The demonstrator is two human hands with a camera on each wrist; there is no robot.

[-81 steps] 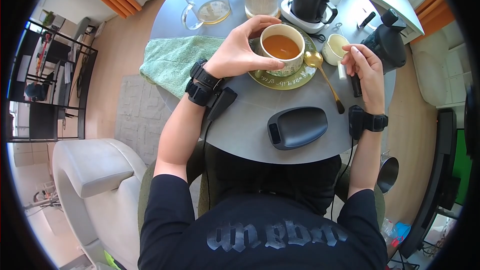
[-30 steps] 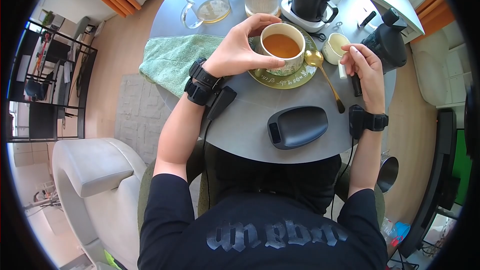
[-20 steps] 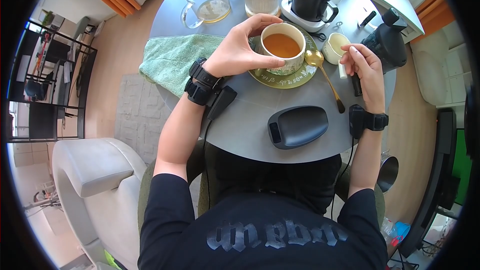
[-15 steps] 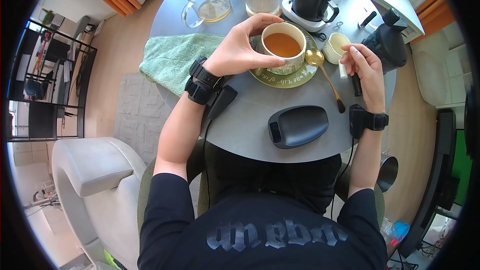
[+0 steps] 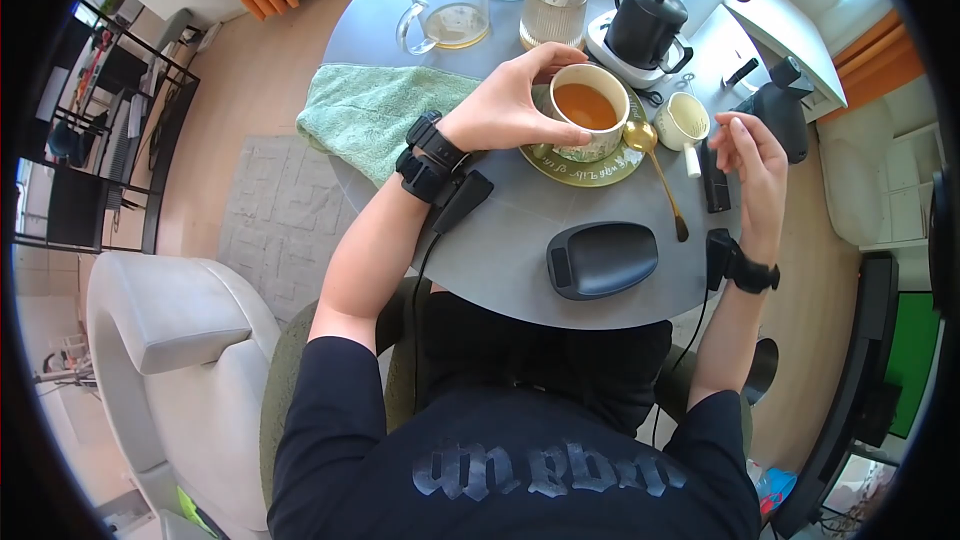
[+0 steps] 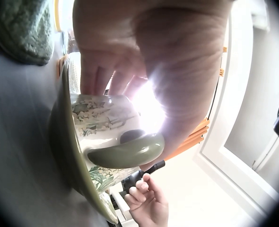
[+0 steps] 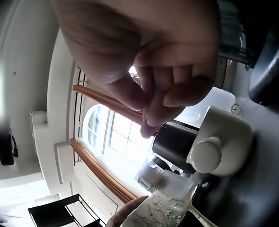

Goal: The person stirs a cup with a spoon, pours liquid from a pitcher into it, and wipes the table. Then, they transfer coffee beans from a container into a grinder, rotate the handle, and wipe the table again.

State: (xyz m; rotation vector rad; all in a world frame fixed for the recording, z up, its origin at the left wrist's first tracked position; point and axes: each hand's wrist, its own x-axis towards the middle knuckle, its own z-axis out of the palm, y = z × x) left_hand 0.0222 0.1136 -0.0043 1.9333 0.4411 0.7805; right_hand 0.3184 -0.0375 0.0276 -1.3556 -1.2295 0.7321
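My left hand (image 5: 510, 105) holds a patterned teacup (image 5: 603, 148) of amber liquid, thumb on the near side and fingers round the far side. The cup stands on an olive-green saucer (image 5: 590, 176) with white lettering. In the left wrist view its green handle (image 6: 125, 153) faces the camera. A gold spoon (image 5: 660, 172) leans on the saucer's right rim, its dark handle end on the table. My right hand (image 5: 757, 165) hangs loosely curled and holds nothing, right of a small cream pitcher (image 5: 683, 118) with a white side handle.
A green towel (image 5: 385, 105) lies at the left. Behind stand a glass jug (image 5: 450, 0), a ribbed cup (image 5: 553, 15) and a black kettle (image 5: 650, 30) on a white base. A dark oval dish-like object (image 5: 600, 260) sits near the front edge, a dark bottle (image 5: 785, 110) at the right.
The head view has shifted and tilted a little. My right hand has moved slightly right, away from the pitcher's handle. My left hand stays on the teacup.
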